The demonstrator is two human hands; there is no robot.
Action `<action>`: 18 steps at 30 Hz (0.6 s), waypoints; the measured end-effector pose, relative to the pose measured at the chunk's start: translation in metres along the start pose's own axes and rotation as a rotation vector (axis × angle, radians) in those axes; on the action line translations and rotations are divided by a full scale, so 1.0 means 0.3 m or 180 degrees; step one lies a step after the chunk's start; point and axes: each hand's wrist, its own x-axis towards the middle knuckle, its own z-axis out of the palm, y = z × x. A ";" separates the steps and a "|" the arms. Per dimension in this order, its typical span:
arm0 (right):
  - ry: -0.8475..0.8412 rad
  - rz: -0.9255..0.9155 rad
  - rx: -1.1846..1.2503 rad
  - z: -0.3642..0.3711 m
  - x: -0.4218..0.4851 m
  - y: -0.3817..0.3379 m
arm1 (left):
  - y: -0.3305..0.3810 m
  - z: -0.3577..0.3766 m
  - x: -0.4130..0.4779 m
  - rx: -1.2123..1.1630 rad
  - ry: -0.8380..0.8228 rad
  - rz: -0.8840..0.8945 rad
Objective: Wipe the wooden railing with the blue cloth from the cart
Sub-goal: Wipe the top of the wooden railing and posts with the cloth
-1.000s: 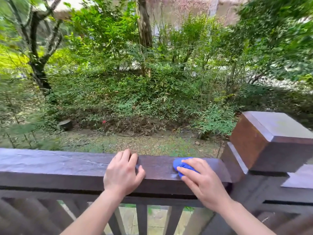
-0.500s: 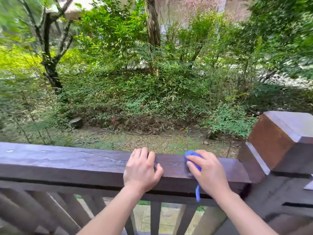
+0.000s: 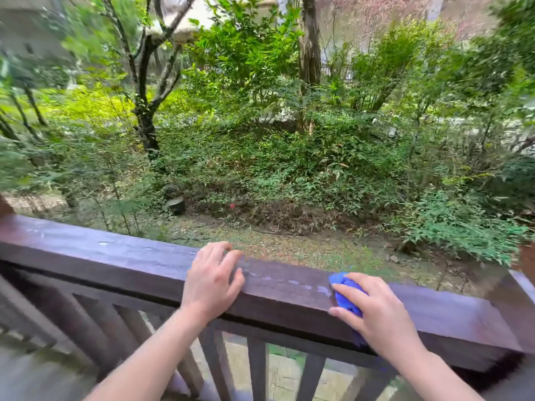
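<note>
Right hand presses the blue cloth on the rail top

Head view: the right hand [image 3: 382,314] holds the blue cloth [image 3: 346,293] flat on the wooden railing [image 3: 130,256], fingers [image 3: 351,283] clamped over it. The rail's long axis runs left, where the left hand [image 3: 212,280] rests, fingers loosely apart, in the cloth's path.

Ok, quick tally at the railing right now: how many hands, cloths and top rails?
hands: 2, left bare on the rail, right pressing the cloth
blue cloth: 1
wooden top rail: 1
Total: 4
</note>
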 end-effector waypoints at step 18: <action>0.0728 0.0192 0.0110 0.156 0.105 -0.269 | -0.522 -0.031 -0.061 0.0182 -0.0158 -0.0642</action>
